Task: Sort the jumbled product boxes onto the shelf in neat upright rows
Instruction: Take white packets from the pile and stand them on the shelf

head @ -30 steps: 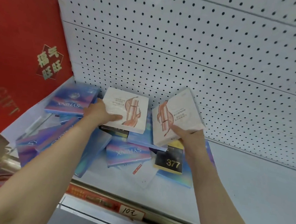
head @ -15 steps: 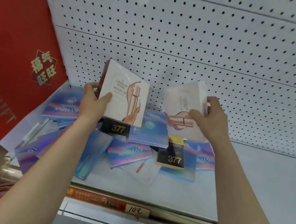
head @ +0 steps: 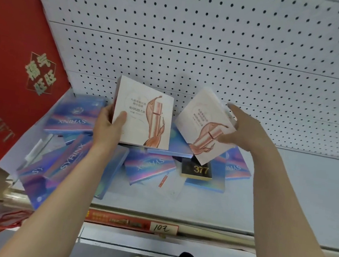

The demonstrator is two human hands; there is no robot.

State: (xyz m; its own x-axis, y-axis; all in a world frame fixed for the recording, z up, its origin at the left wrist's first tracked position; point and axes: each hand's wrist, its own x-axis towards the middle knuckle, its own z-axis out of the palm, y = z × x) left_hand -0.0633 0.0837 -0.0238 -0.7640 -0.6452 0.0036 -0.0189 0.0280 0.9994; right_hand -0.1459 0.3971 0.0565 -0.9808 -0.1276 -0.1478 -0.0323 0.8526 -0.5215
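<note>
The shelf [head: 283,192] is bare to the right of the jumbled pile [head: 149,168] — nearest the right hand [head: 245,132]. It grips a tilted white box [head: 204,123], one corner pointing down; the left hand [head: 108,126] grips an upright white box [head: 145,113] by its left edge — both above the pile.

"MARUBI" stands on both white boxes [head: 145,113] [head: 203,123]. "SYRINX" runs along the iridescent boxes [head: 71,157]; "377" marks the black box [head: 197,169]; "GIFT" on the red box [head: 9,34]; "10元" on the shelf-edge tag [head: 163,228].
</note>
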